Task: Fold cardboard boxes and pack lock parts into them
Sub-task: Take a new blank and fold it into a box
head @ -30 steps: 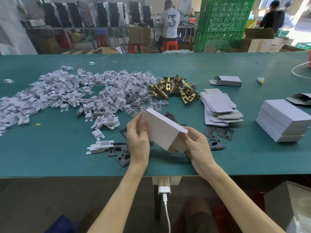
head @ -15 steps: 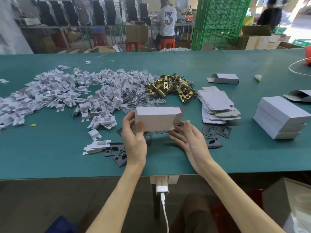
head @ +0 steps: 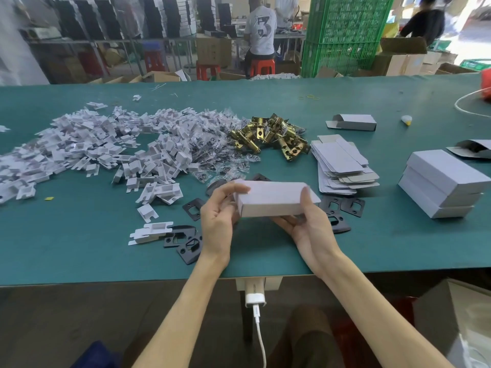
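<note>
Above the green worktop [head: 79, 243], the left hand [head: 216, 224] and right hand [head: 312, 231] are gripping a folded white cardboard box [head: 273, 201], fingers [head: 305, 199] curled round its two ends.

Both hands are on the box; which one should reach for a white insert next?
Left, probably. The insert pile lies beside the left hand, nearest pieces close to it, while the right hand cradles the box from below and could hold it alone.

A folded white cardboard box [head: 273, 200] is held level, seemingly closed, above black strike plates [head: 352, 207]; brass latches [head: 271, 136] heap beyond it.
</note>
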`<state>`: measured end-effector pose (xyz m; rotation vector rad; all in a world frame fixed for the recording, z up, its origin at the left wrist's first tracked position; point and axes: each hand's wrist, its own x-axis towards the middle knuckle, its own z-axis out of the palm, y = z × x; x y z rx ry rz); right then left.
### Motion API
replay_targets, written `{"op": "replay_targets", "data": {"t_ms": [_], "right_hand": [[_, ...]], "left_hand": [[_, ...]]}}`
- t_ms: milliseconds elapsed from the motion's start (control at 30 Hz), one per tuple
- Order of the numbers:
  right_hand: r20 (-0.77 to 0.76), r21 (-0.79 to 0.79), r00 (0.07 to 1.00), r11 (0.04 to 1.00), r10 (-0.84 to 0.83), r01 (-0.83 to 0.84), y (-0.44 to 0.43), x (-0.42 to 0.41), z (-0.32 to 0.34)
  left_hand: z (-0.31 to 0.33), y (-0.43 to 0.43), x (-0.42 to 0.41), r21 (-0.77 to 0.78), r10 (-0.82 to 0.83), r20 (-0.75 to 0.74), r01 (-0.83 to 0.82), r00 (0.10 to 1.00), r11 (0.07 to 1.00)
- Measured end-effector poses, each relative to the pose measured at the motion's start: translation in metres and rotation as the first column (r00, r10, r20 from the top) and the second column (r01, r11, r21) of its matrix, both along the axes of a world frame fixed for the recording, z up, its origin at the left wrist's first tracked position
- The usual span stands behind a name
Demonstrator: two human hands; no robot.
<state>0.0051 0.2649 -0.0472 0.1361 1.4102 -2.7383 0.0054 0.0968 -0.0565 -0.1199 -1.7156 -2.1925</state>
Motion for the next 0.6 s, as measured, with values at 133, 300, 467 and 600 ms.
{"op": "replay_targets", "data": {"t_ms": [133, 300, 467, 600], "right_hand": [[-0.013, 0.093, 0.999, 0.995, 0.035, -0.033, 0.0018, -0.0005, -0.0049], [-0.046, 0.137, 0.996, 0.988, 0.076, -0.070, 0.0029, 0.0014, -0.0061], [-0.041, 0.127, 0.996, 0.989, 0.078, -0.072, 0.0006, 0.0022, -0.0045], [-0.032, 0.195, 0.997, 0.979, 0.067, -0.060, -0.0034, 0.0039, -0.0060]], "left_hand": [[-0.0001, -0.0026, 0.0000, 0.044, 0.081, 0.060, -0.083, 0.995, 0.996], [0.0002, -0.0001, -0.0028, -0.011, 0.059, 0.100, -0.058, 0.993, 0.998], [-0.0036, -0.0011, -0.0069, -0.036, 0.041, 0.238, -0.033, 0.970, 0.999], [-0.0050, -0.0006, -0.0087, -0.075, 0.043, 0.240, -0.026, 0.970, 0.997]]}}
